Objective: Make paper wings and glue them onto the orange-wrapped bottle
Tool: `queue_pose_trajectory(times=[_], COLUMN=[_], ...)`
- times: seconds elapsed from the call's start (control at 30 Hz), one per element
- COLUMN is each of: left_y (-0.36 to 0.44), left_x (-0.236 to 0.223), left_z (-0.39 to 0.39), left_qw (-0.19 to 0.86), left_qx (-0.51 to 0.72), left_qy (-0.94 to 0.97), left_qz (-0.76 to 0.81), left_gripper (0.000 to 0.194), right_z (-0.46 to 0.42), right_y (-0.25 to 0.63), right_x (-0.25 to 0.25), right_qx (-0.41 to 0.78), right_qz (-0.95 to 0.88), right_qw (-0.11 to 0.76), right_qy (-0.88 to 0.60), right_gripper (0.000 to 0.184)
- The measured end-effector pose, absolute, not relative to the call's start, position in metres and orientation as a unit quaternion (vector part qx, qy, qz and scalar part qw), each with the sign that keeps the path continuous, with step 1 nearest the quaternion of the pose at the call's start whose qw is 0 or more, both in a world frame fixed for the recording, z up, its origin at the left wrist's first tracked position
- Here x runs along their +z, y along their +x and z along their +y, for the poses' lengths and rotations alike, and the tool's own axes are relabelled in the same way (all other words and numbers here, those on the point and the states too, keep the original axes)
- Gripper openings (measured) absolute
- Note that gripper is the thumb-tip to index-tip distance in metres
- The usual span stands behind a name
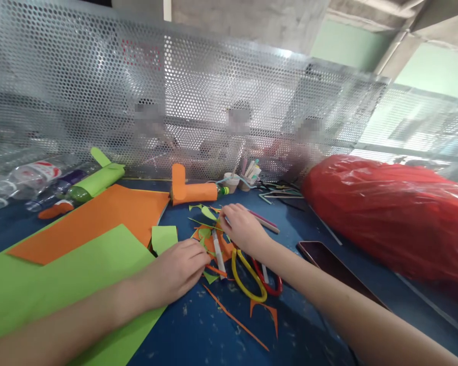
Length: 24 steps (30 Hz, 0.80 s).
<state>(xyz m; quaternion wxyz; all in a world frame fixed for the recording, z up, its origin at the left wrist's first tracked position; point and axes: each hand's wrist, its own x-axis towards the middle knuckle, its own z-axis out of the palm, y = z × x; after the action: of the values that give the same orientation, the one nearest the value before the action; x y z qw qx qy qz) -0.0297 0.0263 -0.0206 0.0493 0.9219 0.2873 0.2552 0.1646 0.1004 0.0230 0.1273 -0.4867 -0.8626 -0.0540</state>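
Green and orange paper scraps (226,248) lie heaped on the blue table between my two hands, with a white marker-like stick (218,251) on top. My left hand (185,267) rests at the near left side of the heap, its fingers curled down; their tips are partly hidden. At the far right side of the pile, my right hand (241,226) has its fingers closed over green scraps (209,212). Below the right wrist lie scissors with a yellow handle (248,277) and a second red handle (278,287).
Green sheets (110,264) and an orange sheet (114,223) cover the left. Behind stand an orange-wrapped bottle (198,192), a green-wrapped bottle (103,180), clear bottles (34,175) and marker cups (231,182). A phone (339,272) and red plastic bag (389,218) lie right.
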Motion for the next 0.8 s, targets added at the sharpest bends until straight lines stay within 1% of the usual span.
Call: queue_pose_trajectory(times=[0.03,0.13,0.2,0.27,0.37,0.47,0.53,0.67,0.73,0.8], left_y=[-0.029,-0.028,-0.027,-0.027,-0.029,-0.033,-0.034,-0.035,-0.036,-0.036], left_x=[-0.018,-0.013,-0.012,-0.014,-0.018,-0.018,-0.017,-0.021,-0.025,-0.028], left_z=[0.024,0.013,0.003,-0.006,-0.015,-0.016,-0.014,-0.013,-0.015,-0.017], left_qw=[0.05,0.059,0.085,0.124,0.181,0.223,0.249,0.261,0.25,0.238], left_qx=[0.262,0.272,0.272,0.288,0.326,0.345,0.358,0.381,0.376,0.366], left_qy=[0.917,0.907,0.901,0.881,0.828,0.773,0.743,0.729,0.74,0.75], left_qz=[0.296,0.316,0.327,0.355,0.418,0.484,0.508,0.505,0.499,0.497], left_gripper=[0.021,0.019,0.019,0.018,0.016,0.014,0.014,0.015,0.015,0.014], right_z=[0.099,0.089,0.079,0.068,0.05,0.034,0.024,0.009,0.006,0.006], right_y=[0.166,0.173,0.178,0.182,0.187,0.187,0.183,0.173,0.171,0.174], right_x=[0.027,0.042,0.05,0.054,0.051,0.04,0.03,0.014,0.012,0.014], right_qx=[-0.052,-0.021,0.016,0.06,0.145,0.286,0.332,0.321,0.311,0.296], right_qz=[-0.854,-0.827,-0.816,-0.812,-0.823,-0.828,-0.829,-0.847,-0.856,-0.858], right_qw=[0.169,0.276,0.32,0.336,0.312,0.233,0.188,0.141,0.144,0.166], right_qy=[-0.489,-0.488,-0.482,-0.473,-0.452,-0.423,-0.41,-0.4,-0.386,-0.386], right_gripper=[0.016,0.018,0.017,0.015,0.017,0.017,0.017,0.014,0.017,0.022])
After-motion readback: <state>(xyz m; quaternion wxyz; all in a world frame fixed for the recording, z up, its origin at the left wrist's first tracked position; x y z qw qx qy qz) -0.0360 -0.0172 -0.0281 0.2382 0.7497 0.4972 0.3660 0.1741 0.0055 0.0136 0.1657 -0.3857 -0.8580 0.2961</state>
